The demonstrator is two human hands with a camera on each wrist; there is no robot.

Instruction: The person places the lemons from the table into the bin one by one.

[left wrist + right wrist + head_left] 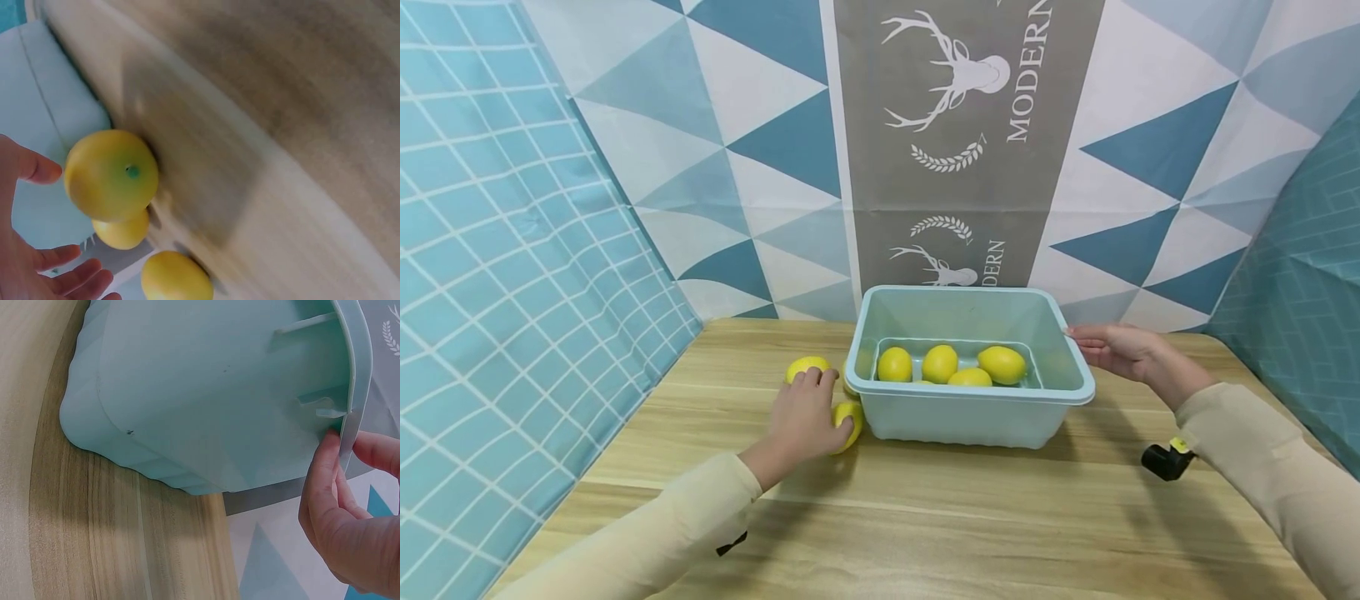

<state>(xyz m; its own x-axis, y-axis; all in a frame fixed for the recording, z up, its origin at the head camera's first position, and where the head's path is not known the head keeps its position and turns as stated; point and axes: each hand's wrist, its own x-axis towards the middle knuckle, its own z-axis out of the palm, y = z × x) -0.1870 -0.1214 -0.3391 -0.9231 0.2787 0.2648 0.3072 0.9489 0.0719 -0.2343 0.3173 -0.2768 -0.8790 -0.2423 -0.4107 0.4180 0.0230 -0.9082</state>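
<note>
My left hand reaches over a yellow lemon beside the left end of a pale blue-green plastic tub. In the left wrist view its thumb and fingers are spread next to that lemon, not closed round it. A second lemon sits just behind it, and a third lemon lies a little apart on the table. At the tub's right end, my right hand pinches the rim between thumb and fingers. Several lemons lie inside the tub.
The tub stands on a wood-grain table, close to the patterned back wall. A blue tiled-pattern sheet borders the left side, and a teal sheet the right. A small black device shows by the right sleeve.
</note>
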